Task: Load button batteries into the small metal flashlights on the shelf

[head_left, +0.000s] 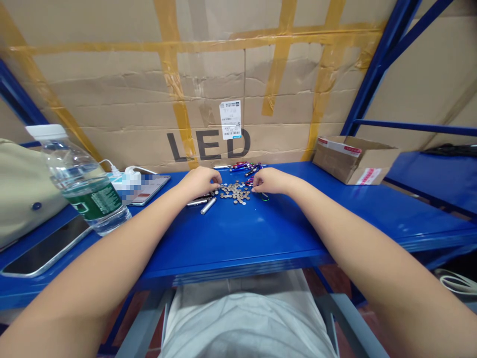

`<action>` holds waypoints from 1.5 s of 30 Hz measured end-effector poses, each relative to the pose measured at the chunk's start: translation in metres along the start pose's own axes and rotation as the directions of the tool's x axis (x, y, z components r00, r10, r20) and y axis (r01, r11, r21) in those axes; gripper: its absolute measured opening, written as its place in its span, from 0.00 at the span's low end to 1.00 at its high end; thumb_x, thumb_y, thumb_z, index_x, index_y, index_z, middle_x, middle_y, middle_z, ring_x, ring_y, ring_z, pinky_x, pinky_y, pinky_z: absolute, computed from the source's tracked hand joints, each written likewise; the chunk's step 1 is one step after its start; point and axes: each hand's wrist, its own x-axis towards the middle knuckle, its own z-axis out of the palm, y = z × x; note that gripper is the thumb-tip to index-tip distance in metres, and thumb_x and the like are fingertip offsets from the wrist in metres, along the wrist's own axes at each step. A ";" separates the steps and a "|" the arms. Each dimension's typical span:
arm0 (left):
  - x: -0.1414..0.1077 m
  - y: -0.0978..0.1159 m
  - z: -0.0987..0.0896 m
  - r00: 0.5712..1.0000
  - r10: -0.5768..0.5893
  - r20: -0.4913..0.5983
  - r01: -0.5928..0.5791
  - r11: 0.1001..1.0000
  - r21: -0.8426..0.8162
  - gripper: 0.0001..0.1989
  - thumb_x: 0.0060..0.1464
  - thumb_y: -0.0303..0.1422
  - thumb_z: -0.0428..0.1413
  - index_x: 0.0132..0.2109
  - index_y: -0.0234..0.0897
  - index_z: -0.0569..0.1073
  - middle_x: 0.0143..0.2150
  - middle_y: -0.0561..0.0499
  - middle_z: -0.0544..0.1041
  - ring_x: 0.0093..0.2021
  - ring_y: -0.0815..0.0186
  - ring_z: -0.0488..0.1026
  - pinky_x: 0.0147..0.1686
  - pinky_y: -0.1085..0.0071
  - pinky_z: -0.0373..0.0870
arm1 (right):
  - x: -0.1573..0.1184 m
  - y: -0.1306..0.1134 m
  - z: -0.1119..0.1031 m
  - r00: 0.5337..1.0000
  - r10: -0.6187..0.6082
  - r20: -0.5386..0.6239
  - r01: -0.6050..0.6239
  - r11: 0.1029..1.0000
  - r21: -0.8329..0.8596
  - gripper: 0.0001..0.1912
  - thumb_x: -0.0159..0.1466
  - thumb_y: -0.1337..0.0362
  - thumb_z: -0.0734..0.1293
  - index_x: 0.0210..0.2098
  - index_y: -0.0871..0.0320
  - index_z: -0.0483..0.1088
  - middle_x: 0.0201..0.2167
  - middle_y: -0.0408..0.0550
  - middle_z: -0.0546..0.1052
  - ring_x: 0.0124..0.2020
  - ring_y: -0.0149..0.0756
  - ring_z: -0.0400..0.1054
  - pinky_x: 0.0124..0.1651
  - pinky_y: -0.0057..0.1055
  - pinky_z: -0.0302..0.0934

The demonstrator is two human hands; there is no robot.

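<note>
A loose pile of small round metal discs (234,191), too small to tell whether coins or button cells, lies on the blue table. My left hand (200,181) is at the pile's left edge, its thumb and fingers drawn together in a pinch. On the opposite side my right hand (270,181) rests with curled fingertips close to the discs. Whatever either hand pinches is too small to make out. Below my left hand lie a silver metal tube (208,206) and darker tubes. Behind the pile are several coloured metal tubes (240,166), some purple, blue and red.
On the left stand a water bottle (95,199), a phone (48,246), a white power adapter (124,180), a tablet-like device (154,189) and a beige bag (26,194). An open cardboard box (335,161) sits at the right rear. A large taped carton (208,99) closes the back.
</note>
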 end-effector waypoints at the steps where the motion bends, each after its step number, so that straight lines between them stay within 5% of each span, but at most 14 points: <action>1: 0.000 0.001 0.001 1.000 0.009 0.007 -0.009 1.000 0.006 0.08 0.53 0.32 0.57 0.40 0.41 0.78 0.41 0.52 0.81 0.41 0.62 0.75 0.39 0.69 0.65 | -0.001 -0.001 -0.001 1.000 0.011 0.021 -0.011 1.000 -0.001 0.08 0.58 0.61 0.69 0.27 0.59 0.76 0.26 0.47 0.78 0.27 0.34 0.69 0.30 0.30 0.58; 5: 0.000 0.006 0.002 0.999 0.022 0.042 -0.025 0.998 0.056 0.08 0.53 0.32 0.57 0.41 0.42 0.79 0.42 0.52 0.81 0.43 0.61 0.75 0.40 0.69 0.65 | -0.005 -0.007 -0.005 0.999 0.004 0.045 -0.005 1.000 0.012 0.05 0.58 0.68 0.68 0.30 0.59 0.77 0.30 0.47 0.80 0.31 0.34 0.71 0.34 0.28 0.60; 9: -0.001 0.007 -0.003 0.999 0.035 0.026 -0.036 0.997 0.069 0.09 0.54 0.33 0.56 0.40 0.41 0.79 0.43 0.51 0.81 0.44 0.61 0.75 0.41 0.69 0.65 | -0.009 -0.010 -0.011 0.999 0.022 0.037 -0.021 0.999 -0.044 0.06 0.58 0.63 0.69 0.32 0.59 0.77 0.32 0.47 0.80 0.33 0.37 0.72 0.33 0.29 0.60; 16: -0.003 0.003 -0.005 0.987 0.007 0.158 -0.020 0.997 0.081 0.07 0.49 0.33 0.59 0.37 0.42 0.80 0.40 0.52 0.81 0.41 0.61 0.76 0.38 0.70 0.65 | -0.009 -0.003 -0.011 0.988 0.082 0.133 -0.074 0.995 -0.064 0.04 0.56 0.68 0.71 0.32 0.57 0.78 0.34 0.46 0.81 0.36 0.38 0.74 0.37 0.29 0.62; 20: -0.006 0.011 -0.008 0.998 0.007 0.069 -0.011 0.999 0.047 0.08 0.52 0.35 0.57 0.37 0.40 0.79 0.38 0.51 0.81 0.40 0.62 0.76 0.36 0.70 0.65 | -0.009 -0.006 -0.010 0.999 0.029 0.035 -0.030 0.999 0.019 0.06 0.56 0.69 0.71 0.34 0.57 0.77 0.35 0.46 0.80 0.36 0.36 0.73 0.38 0.28 0.62; 23: -0.010 0.027 -0.013 0.995 0.101 0.004 -0.100 0.986 -0.133 0.11 0.54 0.39 0.58 0.41 0.39 0.78 0.38 0.51 0.81 0.38 0.64 0.76 0.36 0.72 0.66 | -0.008 -0.016 -0.007 0.996 -0.027 -0.082 0.043 0.978 0.205 0.06 0.57 0.68 0.70 0.35 0.58 0.75 0.34 0.46 0.79 0.35 0.34 0.72 0.36 0.27 0.63; 27: -0.013 0.051 -0.007 0.982 0.182 -0.042 -0.184 0.907 -0.379 0.15 0.51 0.37 0.61 0.46 0.38 0.74 0.39 0.51 0.81 0.37 0.65 0.76 0.38 0.72 0.69 | -0.008 -0.035 -0.001 0.987 -0.018 -0.161 0.103 0.838 0.535 0.04 0.58 0.70 0.68 0.34 0.59 0.70 0.33 0.47 0.79 0.34 0.33 0.72 0.36 0.27 0.64; 32: -0.010 0.060 0.002 0.979 0.142 -0.148 -0.188 0.906 -0.378 0.08 0.54 0.28 0.56 0.42 0.37 0.76 0.37 0.52 0.80 0.38 0.66 0.76 0.39 0.72 0.68 | -0.008 -0.046 0.004 0.991 0.113 -0.069 -0.002 0.536 0.844 0.09 0.61 0.69 0.67 0.42 0.59 0.67 0.36 0.50 0.79 0.34 0.32 0.73 0.38 0.28 0.69; 34: -0.010 0.057 -0.001 0.980 0.126 -0.153 -0.173 0.919 -0.354 0.09 0.55 0.27 0.54 0.42 0.37 0.76 0.38 0.52 0.81 0.39 0.66 0.76 0.40 0.72 0.68 | -0.008 -0.045 0.002 0.991 0.126 -0.047 -0.019 0.478 0.878 0.13 0.61 0.69 0.67 0.46 0.59 0.67 0.39 0.51 0.79 0.36 0.31 0.73 0.40 0.28 0.69; 36: -0.010 0.050 -0.007 0.987 0.098 -0.131 -0.133 0.947 -0.293 0.10 0.55 0.28 0.53 0.42 0.38 0.77 0.39 0.52 0.81 0.39 0.65 0.76 0.40 0.72 0.67 | -0.009 -0.043 -0.001 0.989 0.139 -0.058 -0.018 0.491 0.871 0.16 0.62 0.69 0.67 0.49 0.59 0.67 0.42 0.52 0.78 0.38 0.31 0.73 0.40 0.27 0.69; 41: -0.012 0.028 -0.017 0.999 -0.023 0.036 0.028 0.987 -0.155 0.07 0.51 0.32 0.58 0.38 0.38 0.78 0.37 0.53 0.81 0.38 0.64 0.76 0.38 0.72 0.66 | -0.009 -0.035 -0.004 0.986 0.146 -0.085 -0.045 0.710 0.702 0.14 0.62 0.67 0.67 0.48 0.59 0.70 0.42 0.52 0.79 0.37 0.33 0.73 0.34 0.27 0.68; 45: -0.007 0.014 -0.013 0.992 0.009 0.129 0.006 0.994 -0.109 0.06 0.49 0.35 0.61 0.34 0.39 0.79 0.37 0.53 0.81 0.39 0.64 0.76 0.38 0.72 0.66 | -0.006 -0.025 -0.001 0.987 0.121 -0.110 -0.032 0.802 0.596 0.11 0.62 0.66 0.68 0.45 0.60 0.72 0.40 0.52 0.79 0.38 0.35 0.73 0.36 0.29 0.68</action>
